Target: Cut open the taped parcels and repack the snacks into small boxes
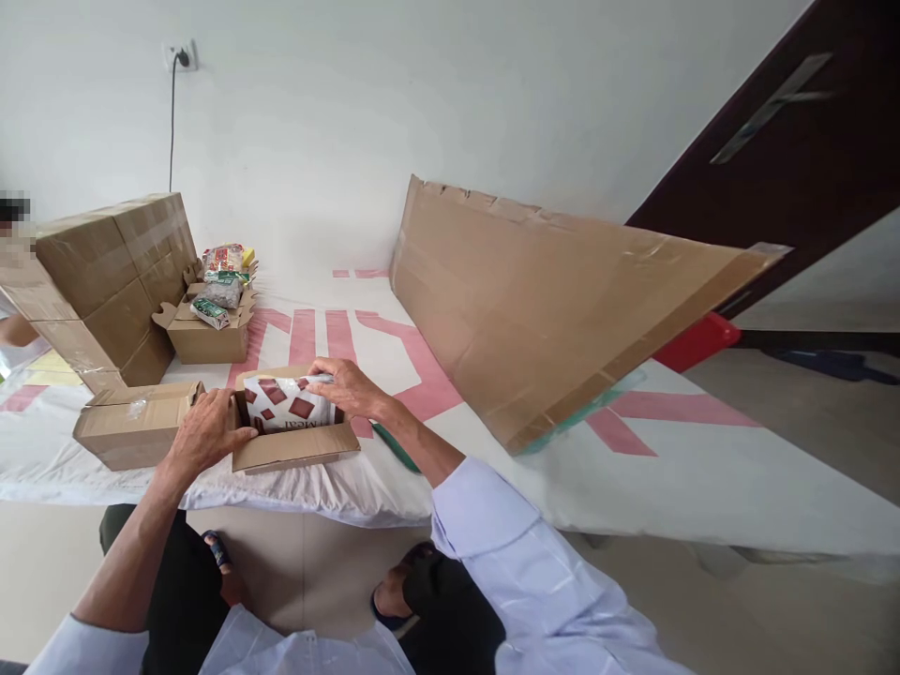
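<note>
In front of me an open cardboard box [295, 452] sits near the table's edge with its flaps spread. Inside it lies a white bag [285, 401] printed with dark red diamonds and partly readable lettering. My right hand [346, 386] is closed at the bag's upper right corner, its fingers pinching a pale edge. My left hand [205, 433] grips the box's left side, with the thumb reaching over toward the front flap. Close to the left hand's outer side stands a closed cardboard box [133, 427]. The inside of the open box below the bag is hidden.
A stack of taped boxes [105, 272] rises at the left, beside an open box [211, 343] of packaged goods. A large cardboard sheet [548, 309] leans across the right side. A red object [696, 343] shows behind it. Another person's arm [18, 330] appears far left.
</note>
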`<state>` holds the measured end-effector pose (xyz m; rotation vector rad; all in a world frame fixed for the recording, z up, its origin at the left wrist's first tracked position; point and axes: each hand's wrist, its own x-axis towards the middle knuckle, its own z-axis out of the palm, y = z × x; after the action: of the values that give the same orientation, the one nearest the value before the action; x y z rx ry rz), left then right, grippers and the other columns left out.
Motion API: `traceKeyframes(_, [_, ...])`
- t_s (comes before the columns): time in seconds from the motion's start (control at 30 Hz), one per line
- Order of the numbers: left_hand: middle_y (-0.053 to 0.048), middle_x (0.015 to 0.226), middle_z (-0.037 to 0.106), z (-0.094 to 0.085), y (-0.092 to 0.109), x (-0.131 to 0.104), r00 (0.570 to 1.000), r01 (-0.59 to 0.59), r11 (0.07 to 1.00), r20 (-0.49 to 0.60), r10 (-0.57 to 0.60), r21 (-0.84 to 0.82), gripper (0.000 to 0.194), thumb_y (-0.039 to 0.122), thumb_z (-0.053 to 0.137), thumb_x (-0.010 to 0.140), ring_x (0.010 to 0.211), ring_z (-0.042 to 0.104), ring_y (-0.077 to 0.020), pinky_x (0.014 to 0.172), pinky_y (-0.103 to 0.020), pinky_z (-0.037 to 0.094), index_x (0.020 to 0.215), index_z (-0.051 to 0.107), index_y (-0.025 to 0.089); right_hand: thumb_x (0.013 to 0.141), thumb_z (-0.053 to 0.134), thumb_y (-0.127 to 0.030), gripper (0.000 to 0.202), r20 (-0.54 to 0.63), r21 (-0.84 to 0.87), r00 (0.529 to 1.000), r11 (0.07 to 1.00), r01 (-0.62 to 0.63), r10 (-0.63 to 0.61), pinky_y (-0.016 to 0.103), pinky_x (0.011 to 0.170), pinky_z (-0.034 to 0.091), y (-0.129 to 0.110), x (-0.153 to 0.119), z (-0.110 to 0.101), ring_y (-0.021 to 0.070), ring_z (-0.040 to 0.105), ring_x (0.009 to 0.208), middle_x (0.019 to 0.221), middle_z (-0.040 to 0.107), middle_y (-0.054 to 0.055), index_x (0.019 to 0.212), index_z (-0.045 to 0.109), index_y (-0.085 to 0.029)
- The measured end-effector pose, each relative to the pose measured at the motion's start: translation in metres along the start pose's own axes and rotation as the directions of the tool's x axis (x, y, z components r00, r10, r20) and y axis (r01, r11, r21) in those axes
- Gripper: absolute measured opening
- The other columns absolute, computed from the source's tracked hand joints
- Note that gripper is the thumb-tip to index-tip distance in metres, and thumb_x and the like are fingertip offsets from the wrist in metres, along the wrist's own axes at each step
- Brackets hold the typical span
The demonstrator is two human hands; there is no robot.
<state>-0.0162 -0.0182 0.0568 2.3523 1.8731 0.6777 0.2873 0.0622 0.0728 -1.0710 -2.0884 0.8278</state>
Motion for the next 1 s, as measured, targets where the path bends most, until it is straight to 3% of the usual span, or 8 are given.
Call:
traceKeyframes(0.1, [-0.015, 0.130, 0.075, -0.008, -0.001, 0.013, 0.996, 0.089, 0.972, -0.009, -0.093, -0.219, 0.071, 0.055, 0.088, 0.079, 0.124, 0.069, -0.0410, 0.106, -0.056, 0.053, 0.137, 0.063, 0.023, 0.083, 0.069, -0.046, 0.025, -0.102, 0.246, 0.995, 0.968, 0.045, -0.020, 0.030, 0.073, 0.043, -0.008, 0.000, -0.017, 0.0173, 0.057, 0.080, 0.086, 0.066, -0.001, 0.087, 0.063, -0.022])
traceKeyframes(0.2, [-0.017, 0.136, 0.076, -0.021, 0.007, 0.031, 0.997, 0.083, 0.836, 0.046, -0.068, -0.543, 0.086, 0.060, 0.090, 0.075, 0.127, 0.070, -0.0404, 0.107, -0.054, 0.056, 0.146, 0.061, 0.020, 0.079, 0.076, -0.052, 0.033, -0.185, 0.388, 0.982, 0.920, 0.051, 0.023, 0.030, 0.069, 0.043, -0.019, 0.001, -0.027, 0.0161, 0.054, 0.075, 0.082, 0.065, -0.002, 0.090, 0.066, -0.022])
traceKeyframes(0.27, [-0.014, 0.127, 0.080, -0.029, 0.016, 0.041, 0.996, 0.065, 0.698, 0.087, -0.004, -0.714, 0.081, 0.058, 0.092, 0.074, 0.121, 0.073, -0.0375, 0.100, -0.048, 0.060, 0.141, 0.066, 0.019, 0.077, 0.080, -0.055, 0.038, -0.221, 0.464, 0.973, 0.884, 0.050, 0.061, 0.029, 0.067, 0.043, -0.025, 0.005, -0.028, 0.0157, 0.053, 0.073, 0.080, 0.065, -0.002, 0.090, 0.067, -0.022])
traceKeyframes(0.4, [-0.006, 0.090, 0.079, -0.028, 0.034, 0.048, 0.994, 0.099, 0.496, 0.111, -0.006, -0.863, 0.049, 0.048, 0.098, 0.072, 0.088, 0.075, -0.0279, 0.073, -0.034, 0.059, 0.105, 0.079, 0.017, 0.071, 0.088, -0.061, 0.047, -0.291, 0.592, 0.946, 0.803, 0.063, 0.140, 0.030, 0.066, 0.046, -0.025, 0.014, -0.018, 0.0176, 0.057, 0.075, 0.082, 0.069, -0.001, 0.092, 0.069, -0.023])
traceKeyframes(0.53, [-0.007, 0.091, 0.080, -0.015, 0.037, 0.050, 0.990, 0.112, 0.316, 0.080, -0.112, -0.942, 0.056, 0.048, 0.102, 0.066, 0.080, 0.073, -0.0242, 0.066, -0.031, 0.058, 0.106, 0.080, 0.016, 0.069, 0.092, -0.070, 0.061, -0.283, 0.719, 0.939, 0.691, 0.073, 0.195, 0.032, 0.070, 0.055, -0.015, 0.014, -0.003, 0.0219, 0.068, 0.085, 0.094, 0.075, 0.003, 0.102, 0.070, -0.024])
traceKeyframes(0.67, [-0.006, 0.090, 0.079, -0.010, 0.034, 0.054, 0.973, 0.042, 0.261, -0.020, -0.230, -0.965, 0.060, 0.053, 0.103, 0.065, 0.075, 0.071, -0.0201, 0.066, -0.030, 0.059, 0.106, 0.080, 0.016, 0.074, 0.089, -0.075, 0.065, -0.161, 0.753, 0.975, 0.658, 0.020, 0.154, 0.035, 0.074, 0.063, -0.011, 0.004, 0.016, 0.0261, 0.075, 0.096, 0.105, 0.079, 0.007, 0.110, 0.073, -0.023])
traceKeyframes(0.8, [-0.005, 0.090, 0.079, -0.013, 0.038, 0.055, 0.961, 0.011, 0.225, -0.052, -0.271, -0.974, 0.062, 0.053, 0.105, 0.063, 0.074, 0.071, -0.0188, 0.067, -0.029, 0.059, 0.104, 0.079, 0.015, 0.076, 0.088, -0.075, 0.061, -0.096, 0.784, 0.983, 0.620, -0.022, 0.156, 0.036, 0.069, 0.065, -0.014, 0.000, 0.029, 0.0232, 0.077, 0.084, 0.104, 0.079, 0.007, 0.104, 0.074, -0.022])
traceKeyframes(1.0, [-0.009, 0.099, 0.084, -0.043, 0.037, 0.049, 0.963, 0.084, 0.256, 0.012, -0.269, -0.963, 0.070, 0.052, 0.104, 0.061, 0.077, 0.077, -0.0225, 0.068, -0.031, 0.062, 0.114, 0.077, 0.016, 0.073, 0.089, -0.066, 0.051, -0.138, 0.767, 0.980, 0.641, 0.014, 0.144, 0.029, 0.064, 0.057, -0.018, 0.003, 0.008, 0.0174, 0.068, 0.071, 0.084, 0.075, 0.004, 0.092, 0.077, -0.020])
